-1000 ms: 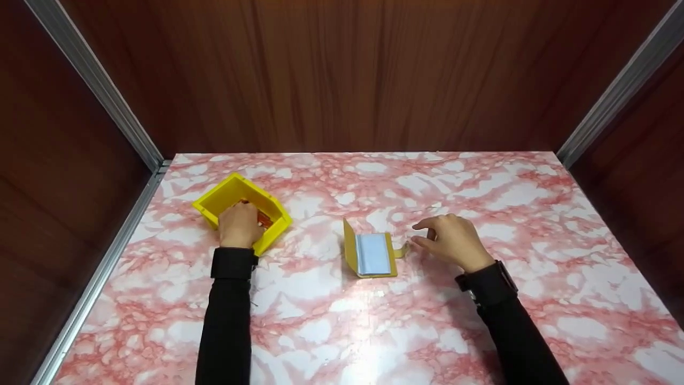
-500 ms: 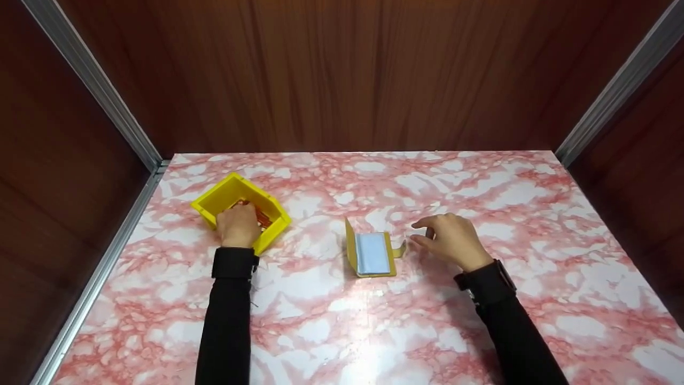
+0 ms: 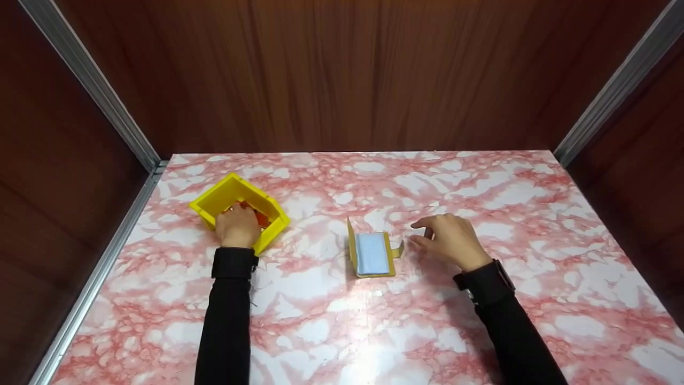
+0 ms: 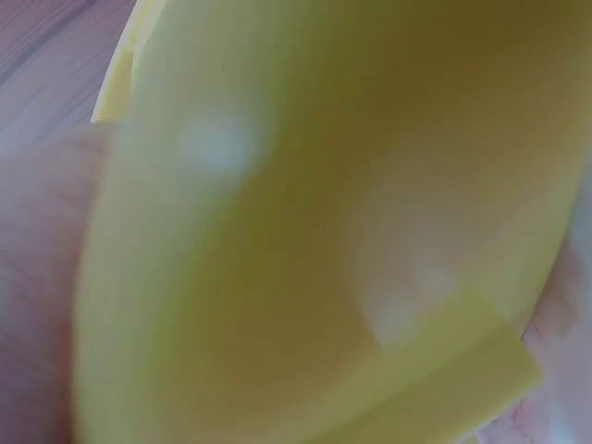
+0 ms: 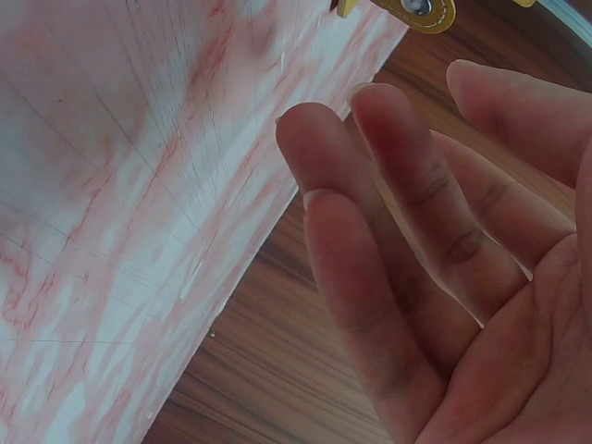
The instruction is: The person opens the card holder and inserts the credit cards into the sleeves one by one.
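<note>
In the head view my left hand (image 3: pixel 237 225) reaches into a yellow bin (image 3: pixel 216 200), its fingertips hidden among red-orange pieces (image 3: pixel 262 218) too small to identify. The bin's wall (image 4: pixel 277 231) blurs across most of the left wrist view, so I cannot see what those fingers hold. A small mustard-yellow booklet, like a card holder, with pale pages (image 3: pixel 372 254) lies to the right, its cover (image 3: pixel 351 247) standing up. Its strap (image 3: pixel 398 249) points toward my right hand (image 3: pixel 451 240), which hovers beside it with relaxed fingers and nothing in them. The strap's metal snap (image 5: pixel 418 6) shows in the right wrist view.
Everything stands on a pink-and-white marbled tabletop (image 3: pixel 320 331). Dark wood panels (image 3: pixel 342 80) rise behind and at both sides, with metal rails (image 3: pixel 101 80) in the corners.
Inside the bin my left hand has shifted slightly and the red-orange pieces under it have moved. The booklet's cover stands a little more upright. My right hand has barely moved.
</note>
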Available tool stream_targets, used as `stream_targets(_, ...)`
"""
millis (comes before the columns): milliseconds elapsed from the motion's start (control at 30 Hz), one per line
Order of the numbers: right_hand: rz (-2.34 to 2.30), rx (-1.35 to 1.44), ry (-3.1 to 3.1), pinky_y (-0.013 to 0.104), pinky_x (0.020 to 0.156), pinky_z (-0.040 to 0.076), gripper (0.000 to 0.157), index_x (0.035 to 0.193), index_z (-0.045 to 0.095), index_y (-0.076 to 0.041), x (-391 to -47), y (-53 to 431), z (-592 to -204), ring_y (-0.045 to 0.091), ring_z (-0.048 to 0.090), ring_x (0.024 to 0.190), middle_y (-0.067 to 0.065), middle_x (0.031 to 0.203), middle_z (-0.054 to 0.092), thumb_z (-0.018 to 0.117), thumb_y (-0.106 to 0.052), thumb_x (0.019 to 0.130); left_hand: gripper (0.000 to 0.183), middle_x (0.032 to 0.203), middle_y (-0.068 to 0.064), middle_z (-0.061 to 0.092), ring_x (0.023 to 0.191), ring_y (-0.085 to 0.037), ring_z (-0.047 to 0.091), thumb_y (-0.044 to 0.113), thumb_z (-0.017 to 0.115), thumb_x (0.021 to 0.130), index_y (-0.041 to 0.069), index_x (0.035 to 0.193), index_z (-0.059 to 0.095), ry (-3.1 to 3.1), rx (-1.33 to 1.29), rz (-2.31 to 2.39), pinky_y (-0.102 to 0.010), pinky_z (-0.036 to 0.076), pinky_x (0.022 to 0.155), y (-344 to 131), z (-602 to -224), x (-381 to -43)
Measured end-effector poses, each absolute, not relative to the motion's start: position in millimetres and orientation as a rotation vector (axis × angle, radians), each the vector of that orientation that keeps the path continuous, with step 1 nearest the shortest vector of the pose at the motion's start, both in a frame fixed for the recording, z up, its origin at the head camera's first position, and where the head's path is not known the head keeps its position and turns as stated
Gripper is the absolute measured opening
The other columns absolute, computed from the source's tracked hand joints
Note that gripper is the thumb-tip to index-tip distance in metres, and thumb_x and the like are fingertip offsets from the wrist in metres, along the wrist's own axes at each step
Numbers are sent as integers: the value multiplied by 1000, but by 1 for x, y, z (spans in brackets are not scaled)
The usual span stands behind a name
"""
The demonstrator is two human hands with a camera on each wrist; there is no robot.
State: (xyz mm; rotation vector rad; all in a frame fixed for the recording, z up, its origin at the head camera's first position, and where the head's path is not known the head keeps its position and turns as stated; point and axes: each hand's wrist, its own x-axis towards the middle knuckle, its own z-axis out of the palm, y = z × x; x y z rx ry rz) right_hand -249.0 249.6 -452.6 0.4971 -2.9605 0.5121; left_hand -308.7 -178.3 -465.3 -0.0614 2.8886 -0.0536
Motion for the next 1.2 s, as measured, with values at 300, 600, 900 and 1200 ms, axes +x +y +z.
stream_targets(300,514,485,-2982,34,62,45,28,114,80,-10,-250,248,-454,13,59,65,-1,72,70,80,-25,91,28,110,-28,69,93,-43,70,13,54,104,-5,115,72,3048,1,-22,-54,59,79,-176,-468,-306)
stream_targets(600,493,516,-2967,34,61,46,27,114,80,-9,-249,248,-453,12,59,64,-1,72,70,79,-25,91,20,86,-25,72,79,-44,69,9,62,95,-7,91,74,3264,42,139,-56,58,72,-174,-472,-305)
stream_targets(900,434,689,-2775,39,66,52,30,115,78,-10,-243,229,-461,22,61,83,7,90,69,83,-19,87,24,92,-29,72,81,-48,70,2,47,105,-12,110,67,3404,-82,201,-57,59,71,-172,-479,-308)
stream_targets(1200,425,792,-2788,38,71,52,33,116,77,-7,-238,218,-465,23,56,92,7,98,65,84,-20,87,34,91,-33,70,80,-51,70,13,42,112,-15,111,61,3465,-72,477,-59,59,72,-176,-475,-312)
